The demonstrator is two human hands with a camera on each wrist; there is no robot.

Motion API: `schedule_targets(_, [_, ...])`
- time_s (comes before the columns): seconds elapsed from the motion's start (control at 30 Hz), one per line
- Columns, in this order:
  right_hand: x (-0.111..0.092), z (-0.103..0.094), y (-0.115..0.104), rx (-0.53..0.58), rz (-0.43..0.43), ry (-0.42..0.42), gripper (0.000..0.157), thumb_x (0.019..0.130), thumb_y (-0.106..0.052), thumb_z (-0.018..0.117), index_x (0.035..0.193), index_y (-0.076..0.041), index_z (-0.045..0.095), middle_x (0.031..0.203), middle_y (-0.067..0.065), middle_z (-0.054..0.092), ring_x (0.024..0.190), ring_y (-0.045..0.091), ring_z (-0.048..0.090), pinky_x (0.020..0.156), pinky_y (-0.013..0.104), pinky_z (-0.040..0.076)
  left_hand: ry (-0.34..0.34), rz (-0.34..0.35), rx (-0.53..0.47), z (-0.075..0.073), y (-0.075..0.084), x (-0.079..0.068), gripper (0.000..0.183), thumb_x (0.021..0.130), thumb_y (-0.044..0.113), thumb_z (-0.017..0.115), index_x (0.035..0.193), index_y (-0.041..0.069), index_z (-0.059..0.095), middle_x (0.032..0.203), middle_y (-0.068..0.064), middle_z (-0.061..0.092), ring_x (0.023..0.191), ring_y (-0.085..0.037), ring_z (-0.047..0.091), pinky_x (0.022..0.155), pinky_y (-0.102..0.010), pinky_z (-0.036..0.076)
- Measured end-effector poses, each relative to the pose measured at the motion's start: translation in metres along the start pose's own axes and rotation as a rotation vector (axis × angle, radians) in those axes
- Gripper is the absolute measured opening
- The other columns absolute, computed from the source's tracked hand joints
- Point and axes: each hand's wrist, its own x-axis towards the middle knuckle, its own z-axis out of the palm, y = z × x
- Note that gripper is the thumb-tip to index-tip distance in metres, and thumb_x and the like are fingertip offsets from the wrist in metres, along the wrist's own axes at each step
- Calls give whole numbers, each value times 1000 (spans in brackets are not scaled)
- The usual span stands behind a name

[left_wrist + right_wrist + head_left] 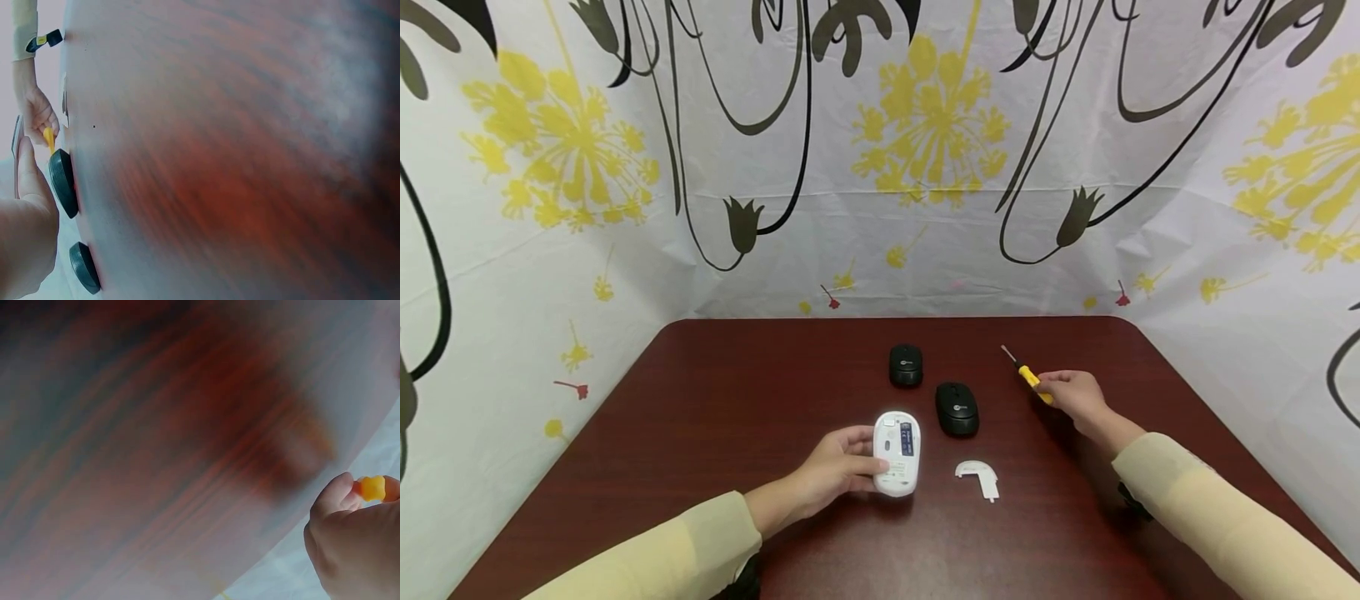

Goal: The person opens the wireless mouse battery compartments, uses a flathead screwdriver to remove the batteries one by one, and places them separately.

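Note:
A white computer mouse (897, 467) is held in my left hand (838, 463), its underside facing up with the battery compartment uncovered and a dark battery (907, 439) inside. The thumb lies over its lower left edge. On the right, my right hand (1077, 396) pinches a screwdriver (1028, 375) by its yellow handle, the metal tip pointing away to the upper left. The yellow handle end (373, 488) shows between thumb and fingers in the right wrist view. A white curved battery cover (981, 477) lies on the table to the right of the white mouse.
Two black mice, one farther back (906, 365) and one nearer (957, 409), stand on the dark red-brown table (760, 375) between the hands. A white cloth (820, 275) with yellow flowers and dark stems hangs behind the table and along its sides.

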Motion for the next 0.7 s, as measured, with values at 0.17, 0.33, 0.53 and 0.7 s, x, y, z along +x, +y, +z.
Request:
schedule_targets(0.17, [-1,0,-6,42,-22,-19,42,99,-17,56,130,11,52,135,28,45,109,29,53,84,31,54,-3,4,1,0,1,-1,55,83,-11,64,133,-15,42,108,-17,63,93,-27,65,79,-45,57])
schedule_targets(0.33, [-5,-1,-15,82,-35,-38,43,99,-17,57,132,10,51,135,27,45,114,34,51,92,37,52,0,1,5,0,1,-1,55,83,-11,64,134,-15,42,109,-18,63,92,-27,66,79,-44,57])
schedule_targets(0.53, [-11,-6,-26,159,-111,-78,44,99,-14,57,134,12,48,127,23,53,102,20,64,94,41,49,7,-3,19,1,1,-2,56,83,-10,64,134,-14,42,109,-17,63,92,-27,66,78,-43,57])
schedule_targets(0.7, [-16,-7,-37,245,-179,-98,47,98,-15,60,134,12,48,119,15,59,93,11,67,91,37,51,6,-5,16,2,1,-1,56,83,-10,65,134,-14,42,110,-17,63,92,-27,66,77,-43,57])
